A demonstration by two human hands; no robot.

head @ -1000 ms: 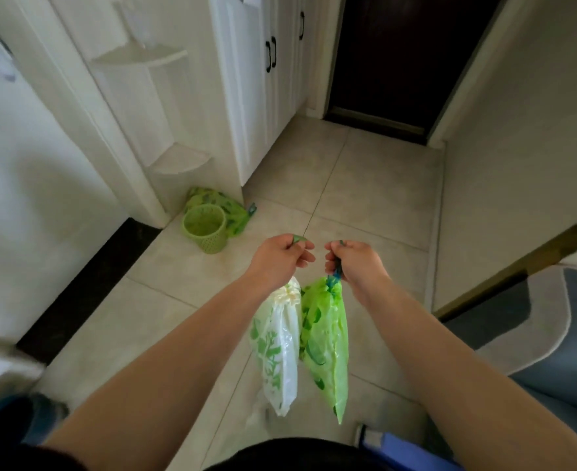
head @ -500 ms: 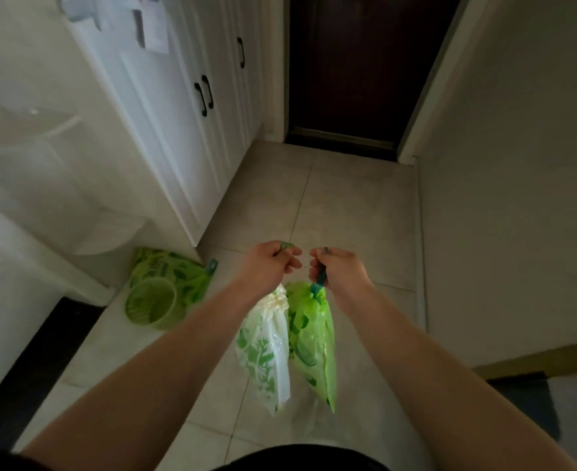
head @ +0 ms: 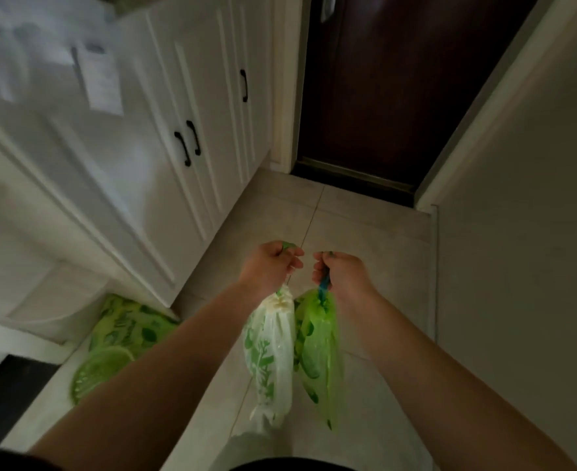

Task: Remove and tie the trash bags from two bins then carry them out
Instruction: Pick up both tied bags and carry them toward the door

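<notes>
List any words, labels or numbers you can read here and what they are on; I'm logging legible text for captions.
Nothing can be read.
Papers stuck on the white cabinet: there may be print on them, but they are too blurred to read.
White trash bag in the left hand: green leaf pattern only, no words.
Green trash bag in the right hand: leaf pattern only, no words.
Dark door: no sign or number visible.

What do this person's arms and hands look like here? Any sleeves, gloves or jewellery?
Both forearms are bare as far up as the view shows: no sleeves reach them. The left hand and right hand wear no gloves, and no watch, bracelet or ring shows on the visible sides. Both hands are closed into fists with the knuckles up. A dark garment edge shows at the bottom of the picture; the picture is too dim to tell more.
</notes>
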